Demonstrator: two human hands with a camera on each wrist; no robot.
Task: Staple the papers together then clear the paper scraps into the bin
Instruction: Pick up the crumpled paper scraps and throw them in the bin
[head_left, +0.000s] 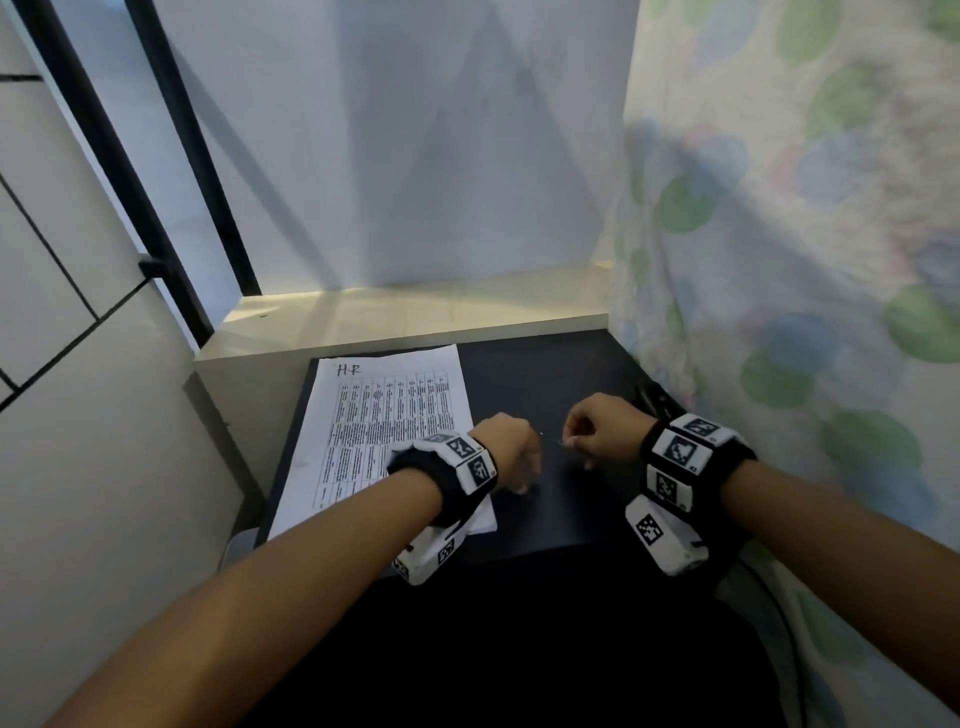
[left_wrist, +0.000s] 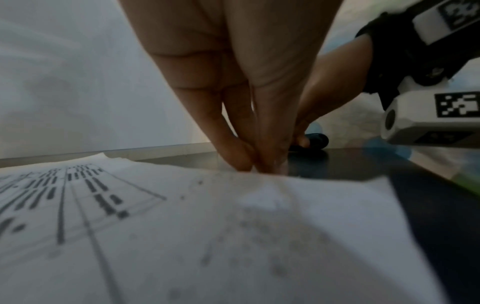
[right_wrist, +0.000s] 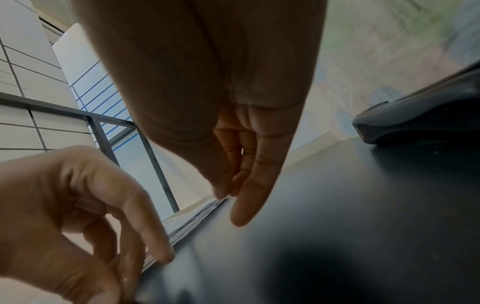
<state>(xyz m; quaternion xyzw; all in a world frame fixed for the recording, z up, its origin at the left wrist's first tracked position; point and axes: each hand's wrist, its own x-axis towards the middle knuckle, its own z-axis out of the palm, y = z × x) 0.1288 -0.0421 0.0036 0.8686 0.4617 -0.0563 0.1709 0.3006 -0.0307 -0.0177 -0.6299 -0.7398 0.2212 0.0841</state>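
The printed papers lie flat on the left of the black table. My left hand hovers at their right edge, its fingertips bunched together and pointing down at the tabletop beside the papers. My right hand is a short way to the right, thumb and forefinger pinched. A thin pale strip spans the gap between the two hands; it is too small to name. The black stapler lies behind my right wrist, also the stapler.
A pale ledge and a white wall close the back of the table. A flowered curtain hangs along the right side. A tiled wall and a black frame stand to the left. No bin shows in any view.
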